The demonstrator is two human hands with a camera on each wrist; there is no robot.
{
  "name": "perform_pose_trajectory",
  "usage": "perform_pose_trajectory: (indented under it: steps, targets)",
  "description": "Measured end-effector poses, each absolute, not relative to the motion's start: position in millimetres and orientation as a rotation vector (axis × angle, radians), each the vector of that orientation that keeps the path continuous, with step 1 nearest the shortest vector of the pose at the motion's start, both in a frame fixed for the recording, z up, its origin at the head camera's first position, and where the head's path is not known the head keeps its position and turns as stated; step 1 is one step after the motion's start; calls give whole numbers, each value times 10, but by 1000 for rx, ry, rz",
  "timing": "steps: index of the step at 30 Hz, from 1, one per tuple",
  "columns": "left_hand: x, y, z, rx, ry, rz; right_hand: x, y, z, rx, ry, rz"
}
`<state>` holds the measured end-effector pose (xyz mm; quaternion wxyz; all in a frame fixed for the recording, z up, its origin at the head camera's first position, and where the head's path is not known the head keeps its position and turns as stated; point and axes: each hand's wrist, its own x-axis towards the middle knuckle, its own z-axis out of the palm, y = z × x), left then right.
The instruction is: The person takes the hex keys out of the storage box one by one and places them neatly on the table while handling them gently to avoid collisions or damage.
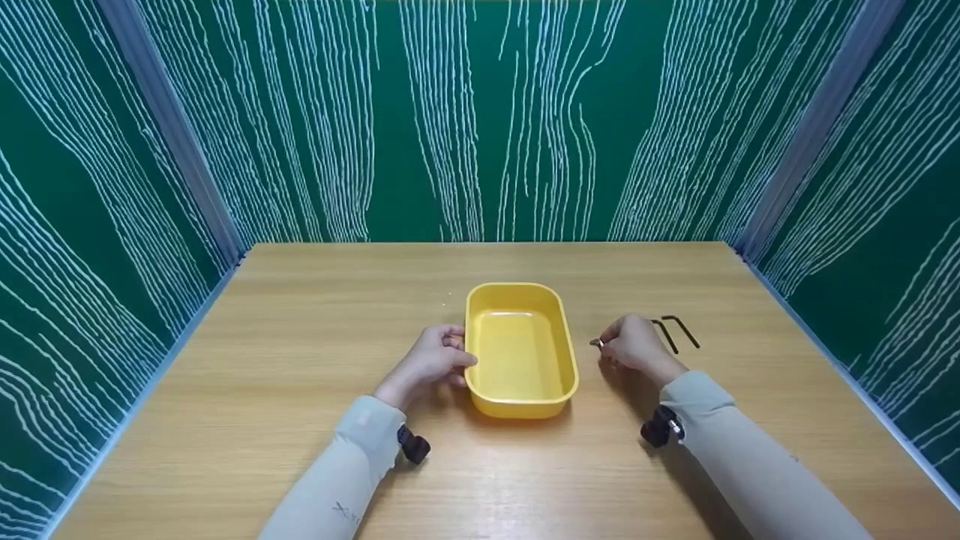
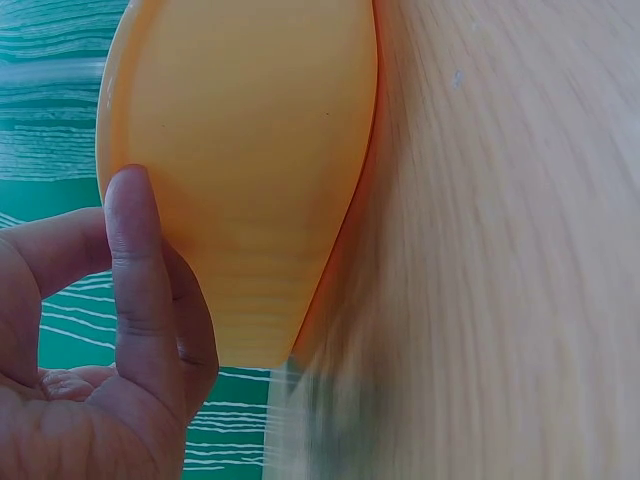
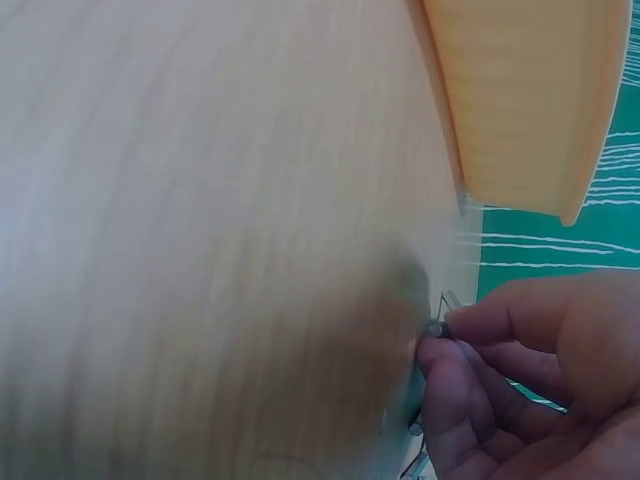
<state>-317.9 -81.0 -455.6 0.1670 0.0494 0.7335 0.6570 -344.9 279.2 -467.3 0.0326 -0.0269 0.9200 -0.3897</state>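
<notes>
A yellow plastic bin point(image 1: 517, 405) with rounded corners stands on the wooden table, nothing lying in it. My left hand point(image 1: 435, 356) grips its left wall, thumb over the rim and fingers along the outside; the left wrist view shows this hand point(image 2: 140, 300) against the yellow side. Right of the bin, my right hand point(image 1: 634, 343) pinches a small shiny metal piece point(image 1: 596, 343) between thumb and fingertips, low over the table. In the right wrist view the piece point(image 3: 436, 328) shows a round end; I cannot tell its kind.
Two black L-shaped hex keys point(image 1: 681, 331) lie just beyond and right of my right hand, one partly hidden by it. Tiny pale specks dot the wooden table point(image 1: 337, 300) left of the bin. Green walls with white lines point(image 1: 435, 120) enclose the back and sides.
</notes>
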Motion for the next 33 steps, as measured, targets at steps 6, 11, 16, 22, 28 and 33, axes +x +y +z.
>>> perform_pose_trajectory:
  steps: [6, 11, 16, 22, 28, 33]
  targets:
    - [-3180, -811, -4552, 130, 2097, 1861, -3441, 2790, -4661, -109, 2875, -1149]
    - [-3185, -807, -4549, 138, 2108, 1857, -3431, 2779, -4653, -114, 2915, -1098]
    - [-3186, -810, -4548, 148, 2107, 1852, -3423, 2784, -4659, -114, 2976, -1044]
    - [-3187, -822, -4539, 151, 2095, 1850, -3418, 2809, -4668, -121, 3061, -952]
    - [-3196, -827, -4549, 145, 2098, 1840, -3399, 2831, -4615, -74, 2991, -1064]
    - [-3183, -834, -4541, 144, 2106, 1832, -3390, 2831, -4477, 54, 2838, -1194]
